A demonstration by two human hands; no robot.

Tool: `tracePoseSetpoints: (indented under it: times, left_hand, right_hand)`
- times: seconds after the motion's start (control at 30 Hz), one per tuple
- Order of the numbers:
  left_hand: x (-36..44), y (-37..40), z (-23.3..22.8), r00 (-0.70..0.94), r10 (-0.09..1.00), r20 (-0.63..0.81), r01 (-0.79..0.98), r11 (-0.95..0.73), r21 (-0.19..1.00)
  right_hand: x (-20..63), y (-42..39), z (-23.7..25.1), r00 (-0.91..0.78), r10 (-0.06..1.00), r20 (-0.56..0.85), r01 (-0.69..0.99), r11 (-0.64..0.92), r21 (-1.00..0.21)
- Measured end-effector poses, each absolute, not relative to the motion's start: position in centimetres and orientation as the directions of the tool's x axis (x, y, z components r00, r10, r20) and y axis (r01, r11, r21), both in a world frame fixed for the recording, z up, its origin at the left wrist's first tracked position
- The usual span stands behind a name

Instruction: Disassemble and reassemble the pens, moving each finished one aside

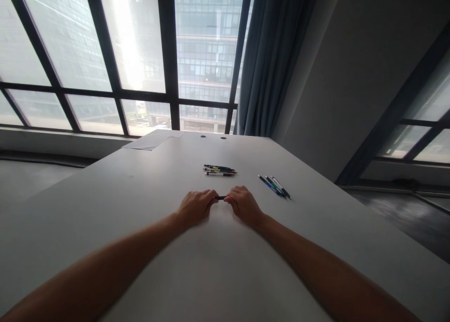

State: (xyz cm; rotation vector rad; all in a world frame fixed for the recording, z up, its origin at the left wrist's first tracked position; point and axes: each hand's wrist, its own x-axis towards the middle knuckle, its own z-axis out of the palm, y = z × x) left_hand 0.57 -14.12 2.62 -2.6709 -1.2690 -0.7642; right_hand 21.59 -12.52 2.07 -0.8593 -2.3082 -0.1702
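Both my hands meet over the middle of the white table (140, 209). My left hand (195, 205) and my right hand (242, 205) each pinch one end of a short dark pen (221, 198), held level just above the tabletop. Only a small stretch of the pen shows between my fingers. Beyond my hands lies a small pile of several pens (220, 170). To the right of my right hand lie three more pens (274, 186), side by side at a slant.
A sheet of paper (152, 140) lies at the table's far left corner, near two cable holes (213, 137). Large windows and a blue curtain (270, 59) stand behind the table. Dark floor lies past the table's right edge.
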Motion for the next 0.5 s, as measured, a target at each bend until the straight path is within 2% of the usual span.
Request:
tracePoseSetpoints:
  times: [0.1, 0.17, 0.37, 0.5]
  left_hand:
    - [0.65, -14.20, 2.63, 0.516, 0.724, 0.457, 0.763, -0.632, 0.138]
    - [0.55, -14.09, 2.57, 0.513, 0.730, 0.452, 0.770, -0.624, 0.134]
    - [0.04, -13.63, 2.43, 0.471, 0.751, 0.463, 0.799, -0.585, 0.137]
    - [-0.01, -13.69, 2.55, 0.476, 0.755, 0.450, 0.800, -0.585, 0.134]
  right_hand:
    - [21.85, -12.42, 2.49, -0.603, 0.474, 0.642, 0.604, 0.796, -0.021]
    - [21.93, -12.42, 2.57, -0.597, 0.479, 0.644, 0.606, 0.795, -0.030]
    - [22.00, -12.31, 1.96, -0.485, 0.645, 0.591, 0.668, 0.709, -0.225]
    - [21.96, -12.45, 2.02, -0.464, 0.675, 0.574, 0.619, 0.711, -0.335]
